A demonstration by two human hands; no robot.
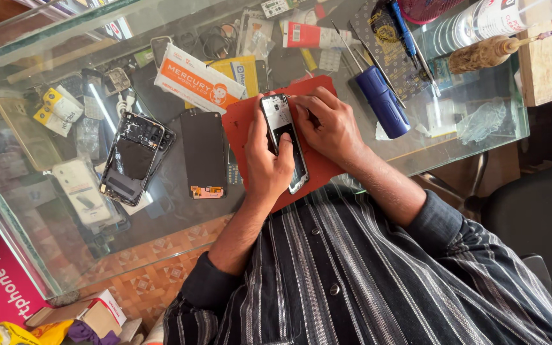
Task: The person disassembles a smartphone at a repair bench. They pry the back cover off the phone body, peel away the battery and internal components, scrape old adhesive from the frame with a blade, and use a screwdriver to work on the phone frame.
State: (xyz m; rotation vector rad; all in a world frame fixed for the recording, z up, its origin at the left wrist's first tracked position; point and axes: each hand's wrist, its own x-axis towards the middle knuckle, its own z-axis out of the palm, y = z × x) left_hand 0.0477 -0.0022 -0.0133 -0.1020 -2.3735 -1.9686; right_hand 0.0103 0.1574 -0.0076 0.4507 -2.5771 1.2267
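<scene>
Left hand (pixel 268 163) is closed around the near end of an opened phone (pixel 283 137), thumb across its exposed inside; the phone lies on a red mat (pixel 241 121) on the glass counter (pixel 46 211), right in front of the person. Right hand (pixel 330 124) has fingers curled down onto the phone's far right edge, pressing, not gripping anything separate. Left of the mat: a loose black screen (pixel 203 153) and another stripped phone body (pixel 133 160); a blue screwdriver (pixel 383 102) sits just right.

Orange-and-white flat box (pixel 196 82) lies tilted on the glass. Yellow packet (pixel 243 71) just behind it. Black detached screen (pixel 203 153) lies flat beside the red mat. Yellow-white packet (pixel 59 108) far left. Red-white tube label (pixel 308 36) at the top.
</scene>
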